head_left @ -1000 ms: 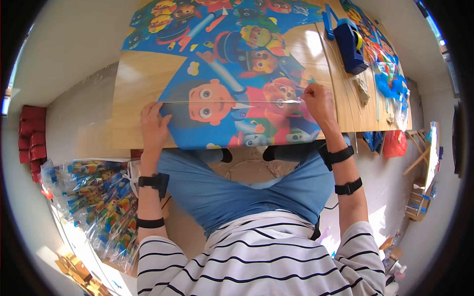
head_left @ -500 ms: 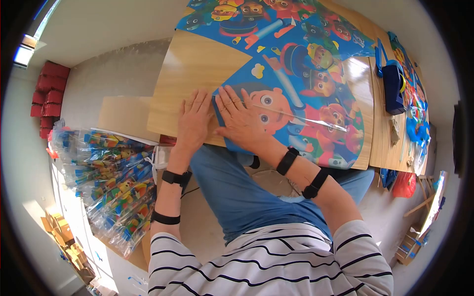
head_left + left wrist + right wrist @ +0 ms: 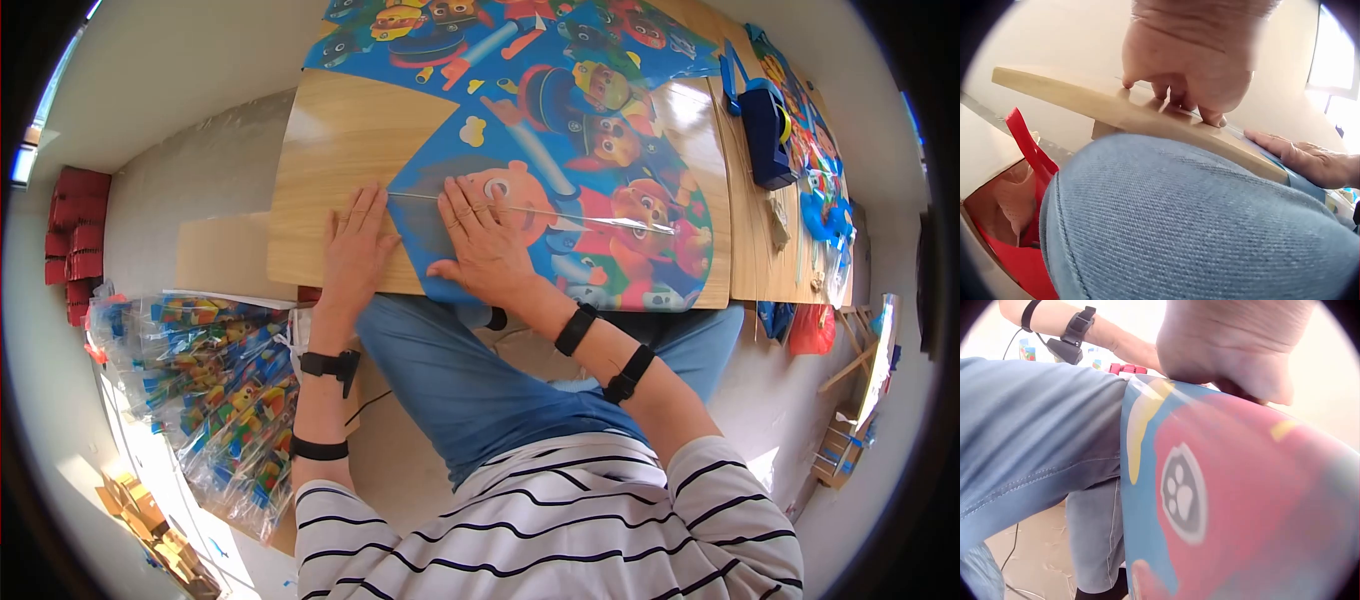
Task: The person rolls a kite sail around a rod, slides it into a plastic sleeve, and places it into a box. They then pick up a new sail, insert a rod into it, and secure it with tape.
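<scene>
A blue plastic sheet printed with cartoon figures covers much of the table, its front edge hanging over the table's edge. Across the front part runs a thin shiny line. My right hand lies on the sheet with fingers straight, over the printed boy's face and this line. To its left, my left hand rests its fingertips on bare wood by the sheet's left edge, near the line's left end. The left wrist view shows the left hand's fingertips down on the tabletop, the palm raised.
A dark blue tape dispenser stands at the right of the table, near more printed plastic. Plastic-wrapped printed pieces lie low on the left. A red bag hangs past the table's right front. My knees are under the table edge.
My right hand has come from the line's right end to the left part of the sheet and flattened there. The left hand stays by the left edge. The head view has shifted.
</scene>
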### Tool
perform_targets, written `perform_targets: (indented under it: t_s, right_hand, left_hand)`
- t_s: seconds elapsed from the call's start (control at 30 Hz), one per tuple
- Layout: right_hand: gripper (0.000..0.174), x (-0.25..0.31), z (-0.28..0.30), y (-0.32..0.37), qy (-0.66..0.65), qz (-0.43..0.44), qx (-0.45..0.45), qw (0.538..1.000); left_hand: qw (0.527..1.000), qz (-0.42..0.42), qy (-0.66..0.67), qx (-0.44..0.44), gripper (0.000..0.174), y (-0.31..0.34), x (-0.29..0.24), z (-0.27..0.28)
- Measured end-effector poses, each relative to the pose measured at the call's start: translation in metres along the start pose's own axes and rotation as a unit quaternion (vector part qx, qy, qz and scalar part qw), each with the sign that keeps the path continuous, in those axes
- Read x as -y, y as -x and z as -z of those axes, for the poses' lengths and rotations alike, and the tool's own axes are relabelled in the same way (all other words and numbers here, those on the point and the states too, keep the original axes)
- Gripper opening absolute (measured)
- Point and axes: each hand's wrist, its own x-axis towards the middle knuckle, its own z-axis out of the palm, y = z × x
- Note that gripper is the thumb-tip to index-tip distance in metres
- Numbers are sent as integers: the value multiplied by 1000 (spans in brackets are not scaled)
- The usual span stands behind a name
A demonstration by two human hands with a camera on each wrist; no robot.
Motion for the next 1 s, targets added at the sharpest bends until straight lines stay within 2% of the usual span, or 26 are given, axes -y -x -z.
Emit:
perform_targets:
  t_s: [0.27, 0.37, 0.57, 0.7, 0.87, 1.0]
  right_hand:
    - [98, -33, 33, 50, 24, -38, -13, 999]
    - [96, -50, 66, 72, 49, -89, -5, 995]
    - [92, -54, 60, 76, 52, -67, -9, 996]
    - [92, -57, 50, 79, 41, -64, -12, 997]
    - [91, -62, 49, 89, 11, -78, -31, 996]
    - [92, -70, 58, 101, 25, -102, -9, 994]
  left_hand:
    - [1000, 15, -13, 24, 61, -2, -8, 8]
    - [1000, 7, -10, -13, 62, -3, -23, 14]
    - [988, -155, 7, 3, 69, -22, -112, -14]
    - [985, -173, 20, 8, 71, -28, -128, -38]
    - [984, -175, 26, 24, 72, -30, -129, -37]
    - [984, -172, 22, 39, 72, -31, -130, -36]
